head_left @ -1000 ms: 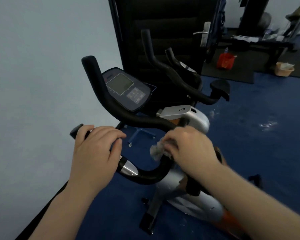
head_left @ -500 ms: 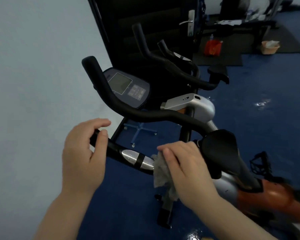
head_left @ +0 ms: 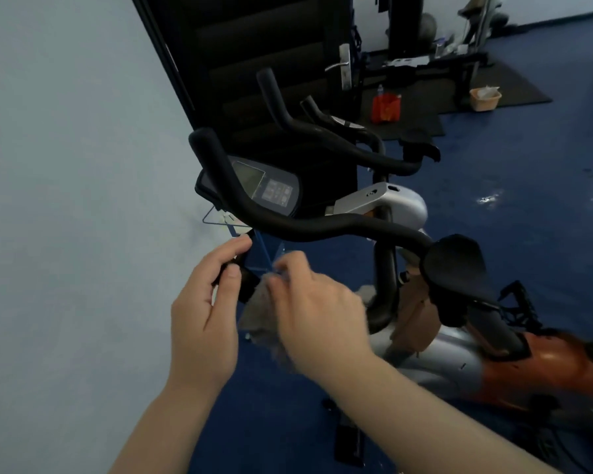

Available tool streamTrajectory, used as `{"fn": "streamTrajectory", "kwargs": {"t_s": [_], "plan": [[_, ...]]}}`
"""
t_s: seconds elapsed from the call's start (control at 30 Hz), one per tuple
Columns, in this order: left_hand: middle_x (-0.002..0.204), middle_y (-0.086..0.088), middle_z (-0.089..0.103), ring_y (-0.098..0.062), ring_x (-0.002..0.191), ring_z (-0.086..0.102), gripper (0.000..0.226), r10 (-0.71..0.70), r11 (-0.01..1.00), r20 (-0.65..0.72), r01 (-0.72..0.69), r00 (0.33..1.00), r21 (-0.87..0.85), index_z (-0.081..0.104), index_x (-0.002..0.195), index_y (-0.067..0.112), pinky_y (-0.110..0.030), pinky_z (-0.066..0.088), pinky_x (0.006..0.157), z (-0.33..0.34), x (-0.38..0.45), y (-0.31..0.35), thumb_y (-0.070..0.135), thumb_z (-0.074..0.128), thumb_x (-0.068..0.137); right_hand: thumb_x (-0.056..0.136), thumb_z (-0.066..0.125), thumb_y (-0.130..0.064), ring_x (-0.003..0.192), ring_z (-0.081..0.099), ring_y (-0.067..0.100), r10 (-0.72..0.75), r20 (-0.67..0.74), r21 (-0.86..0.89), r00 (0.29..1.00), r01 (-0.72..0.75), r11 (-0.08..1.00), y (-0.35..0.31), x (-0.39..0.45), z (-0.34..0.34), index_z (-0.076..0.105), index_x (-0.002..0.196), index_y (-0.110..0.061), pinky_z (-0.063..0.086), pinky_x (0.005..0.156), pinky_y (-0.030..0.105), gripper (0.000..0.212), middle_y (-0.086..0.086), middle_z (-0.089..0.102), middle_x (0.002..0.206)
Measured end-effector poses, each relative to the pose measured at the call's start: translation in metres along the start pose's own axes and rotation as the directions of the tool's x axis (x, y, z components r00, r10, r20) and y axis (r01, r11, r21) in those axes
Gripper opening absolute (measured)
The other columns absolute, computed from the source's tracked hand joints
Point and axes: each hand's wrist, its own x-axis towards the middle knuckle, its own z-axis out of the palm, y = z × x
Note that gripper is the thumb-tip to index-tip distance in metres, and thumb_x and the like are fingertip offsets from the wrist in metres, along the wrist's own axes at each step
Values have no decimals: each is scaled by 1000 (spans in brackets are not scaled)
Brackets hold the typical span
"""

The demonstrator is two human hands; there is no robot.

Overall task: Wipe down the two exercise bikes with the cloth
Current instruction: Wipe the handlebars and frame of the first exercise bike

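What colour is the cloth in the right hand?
Grey, slightly fuzzy; the cloth shows under the right hand in the head view.

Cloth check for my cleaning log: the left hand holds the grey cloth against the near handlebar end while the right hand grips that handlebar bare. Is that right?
Not quite: the hands are swapped. In the head view the right hand holds the grey cloth against the near handlebar end, while the left hand grips that handlebar bare.

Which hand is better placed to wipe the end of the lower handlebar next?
Probably the right hand: it holds the cloth against the handlebar. The left hand grips the bar's end and has no cloth.
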Motion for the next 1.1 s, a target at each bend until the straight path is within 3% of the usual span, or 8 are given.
{"fn": "streamTrajectory", "kwargs": {"t_s": [0.1, 0.2, 0.43, 0.57, 0.7, 0.8, 0.93, 1.1], "plan": [[125, 24, 61, 8, 121, 51, 39, -23, 997, 42, 26, 999, -76, 60, 128, 25, 0, 35, 92, -3, -1, 2, 27, 38, 96, 97, 34, -43, 55, 59, 16, 146, 75, -79, 986, -140, 987, 24, -11, -9, 47, 83, -26, 38, 43, 29, 26, -6, 58, 66], [135, 26, 54, 11, 128, 43, 45, -44, 987, 97, 58, 994, -148, 51, 137, 23, 1, 32, 95, -4, -2, 4, 34, 33, 97, 96, 48, -32, 72, 63, 23, 47, 151, -144, 987, -25, 989, 4, 19, 1, 48, 103, -25, 29, 48, 28, 10, -4, 61, 85], [145, 33, 38, 16, 134, 30, 65, -142, 948, 197, 190, 970, -255, 32, 147, 37, 4, 27, 95, -14, -3, 2, 66, 21, 90, 95, 42, -34, 56, 62, 22, -39, 103, 140, 994, 24, 990, -5, 16, 6, 51, 94, -24, 50, 48, 38, 13, -4, 61, 70], [140, 38, 41, 23, 127, 34, 69, -208, 927, 130, 238, 969, -291, 30, 146, 37, 7, 29, 89, -14, -5, 3, 73, 21, 88, 100, 32, -28, 87, 60, 32, 15, 252, 217, 967, -72, 974, -19, 56, 12, 53, 104, -22, 51, 71, 43, 22, 4, 63, 97], [123, 52, 44, 27, 119, 38, 59, -242, 921, -2, 229, 970, -316, 30, 143, 38, 7, 34, 83, -12, -12, 1, 62, 26, 90, 95, 28, -45, 70, 59, 10, -166, -23, 368, 986, 163, 916, -40, 41, 13, 53, 102, -35, 47, 52, 33, 28, -13, 59, 95], [133, 45, 40, 24, 123, 37, 58, -250, 920, -26, 229, 968, -319, 32, 142, 40, 7, 32, 86, -15, -14, -1, 60, 29, 88, 97, 30, -44, 80, 62, 11, -396, 102, 288, 913, 354, 890, -16, 39, 6, 43, 127, -36, 52, 54, 36, 34, -13, 55, 115], [130, 45, 44, 21, 121, 41, 53, -191, 952, -84, 163, 978, -260, 35, 142, 37, 5, 34, 86, -15, -13, 6, 55, 28, 92, 98, 37, -37, 71, 61, 22, -163, 103, 347, 981, 118, 930, -35, 57, 14, 50, 102, -28, 50, 59, 38, 16, -5, 61, 83], [140, 33, 43, 8, 133, 37, 49, 26, 997, -62, -30, 998, -76, 38, 143, 32, -5, 31, 101, -5, -11, 13, 45, 28, 97, 98, 28, -41, 61, 63, 17, -174, -34, 112, 984, 177, 978, -11, 15, 15, 47, 118, -27, 47, 45, 33, 31, -6, 64, 88]]}}
